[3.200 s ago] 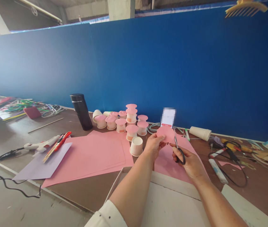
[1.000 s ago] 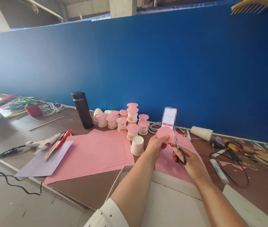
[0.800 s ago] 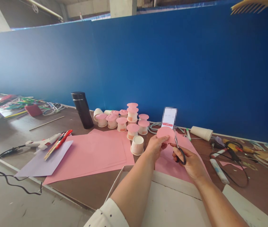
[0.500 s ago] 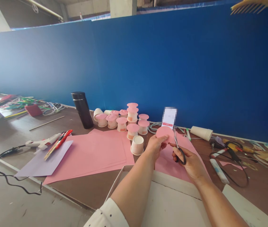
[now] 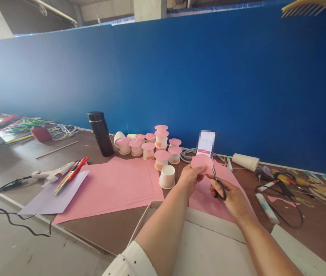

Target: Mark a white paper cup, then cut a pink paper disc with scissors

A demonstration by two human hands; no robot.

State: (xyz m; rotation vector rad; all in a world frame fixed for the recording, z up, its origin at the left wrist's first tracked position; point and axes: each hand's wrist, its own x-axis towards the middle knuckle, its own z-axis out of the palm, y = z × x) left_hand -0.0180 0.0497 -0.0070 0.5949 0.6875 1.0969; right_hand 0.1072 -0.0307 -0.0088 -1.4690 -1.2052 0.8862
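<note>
A round pink paper disc [image 5: 201, 162] is pinched in my left hand [image 5: 191, 176], thumb on top. My right hand [image 5: 232, 197] grips black-handled scissors [image 5: 219, 184], its fingers around the handles. The blades point up along the right edge of the disc; whether they are fully closed is hard to see. Below both hands lies a sheet of pink paper [image 5: 209, 199]. Just left of my left hand stands an uncovered white paper cup [image 5: 167, 177]. Behind it are several paper cups with pink discs on top [image 5: 161, 157], some of them stacked.
Pink sheets [image 5: 117, 188] lie to the left, with a lilac sheet [image 5: 56, 195], a glue gun [image 5: 53, 172] and a red utility knife [image 5: 76, 170]. A black bottle [image 5: 100, 134] stands behind. An open white box [image 5: 209, 245] is nearest me. Cups [image 5: 245, 161] and cables lie right.
The pink disc has shifted very slightly between my hands. Otherwise my hands, the scissors and the things on the table look the same.
</note>
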